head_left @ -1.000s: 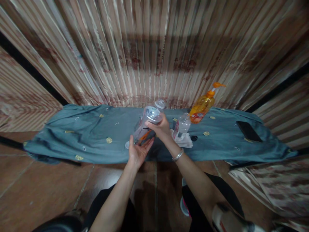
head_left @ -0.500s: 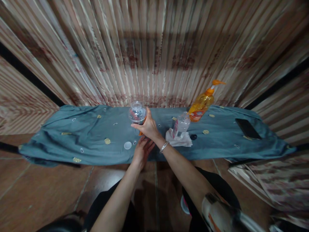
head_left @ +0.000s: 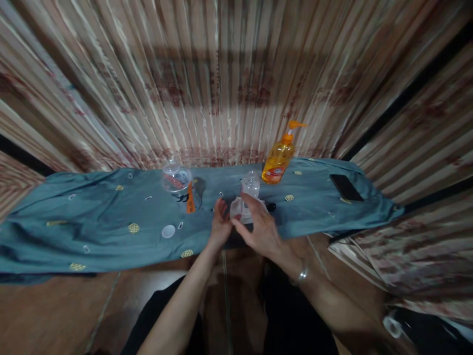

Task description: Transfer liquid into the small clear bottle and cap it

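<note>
My right hand (head_left: 261, 228) has its thumb and fingers apart, in front of a small clear bottle (head_left: 251, 184) that stands on a crumpled white tissue (head_left: 238, 208). Whether its fingertips touch the bottle cannot be seen. Just left of the tissue, my left hand (head_left: 220, 224) is held with its fingers apart and nothing in it. A clear plastic cup with a domed lid (head_left: 177, 180) and an orange and black print stands farther left. Near it lies a round white disc (head_left: 168, 231).
An orange pump bottle (head_left: 278, 161) stands behind the tissue. A small black cap (head_left: 271, 207) is beside the tissue, and a dark phone (head_left: 346, 188) lies at the right on the blue-green cloth (head_left: 148, 212). Striped curtains hang behind.
My right hand has let go of the clear cup and moved right to the small bottle. My left hand has come away from the cup too. The view has shifted right.
</note>
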### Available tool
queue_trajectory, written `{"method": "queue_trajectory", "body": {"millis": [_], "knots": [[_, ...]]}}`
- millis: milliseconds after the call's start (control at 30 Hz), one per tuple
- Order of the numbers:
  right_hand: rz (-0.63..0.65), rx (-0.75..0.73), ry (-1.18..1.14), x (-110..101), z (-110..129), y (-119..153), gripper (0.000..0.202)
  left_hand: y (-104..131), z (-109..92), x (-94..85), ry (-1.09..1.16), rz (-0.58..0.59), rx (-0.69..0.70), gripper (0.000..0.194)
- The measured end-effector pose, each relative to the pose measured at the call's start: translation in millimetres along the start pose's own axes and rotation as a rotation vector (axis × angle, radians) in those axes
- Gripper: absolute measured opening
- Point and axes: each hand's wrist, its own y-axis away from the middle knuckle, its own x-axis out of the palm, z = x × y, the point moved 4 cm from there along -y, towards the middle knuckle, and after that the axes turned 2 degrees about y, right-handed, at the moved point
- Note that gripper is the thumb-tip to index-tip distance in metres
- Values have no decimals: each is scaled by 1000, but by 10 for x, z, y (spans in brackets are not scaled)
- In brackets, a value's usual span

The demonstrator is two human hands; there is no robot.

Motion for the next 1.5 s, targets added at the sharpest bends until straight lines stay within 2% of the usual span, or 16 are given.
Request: {"method": "queue_trajectory", "body": {"millis": [67,133,233,300,400,600,800,933,1000,1067,1200,1300,1400,1500], "knots": [[-29,152,82,-173,-387,209,53,-22,4,101,-44,-29,26,45],[-46,317,171,-252,-810,349,51,-49,-10,212,-75,-39,57,50],[89,451,279,-193,-1317,400,57,-114,-61,372,-98,-19,109,57],[237,475,313,-101,-1514,365,61,-169,-101,462,-98,6,139,62],[355,447,310,-10,-1613,282,60,-247,-143,566,-80,39,162,64],[473,401,311,40,-1561,237,34,-334,-123,697,-35,69,143,49],[404,444,294,-79,-1590,182,33,-352,-49,726,-26,92,84,41],[292,433,226,-315,-1548,-120,34,-339,-57,718,-26,79,71,40],[215,357,84,-449,-1413,-380,34,-333,-64,711,-24,63,64,41],[202,279,-20,-558,-1213,-657,36,-327,-66,708,-19,54,56,40],[365,105,95,-667,-747,-1103,37,-312,-57,714,2,48,58,39],[521,-71,241,-666,-478,-1287,39,-308,-43,717,6,34,73,40],[678,-156,353,-606,-364,-1376,38,-311,-27,714,1,23,82,40],[767,-199,418,-538,-332,-1420,33,-315,-21,709,-3,25,86,41]]}}
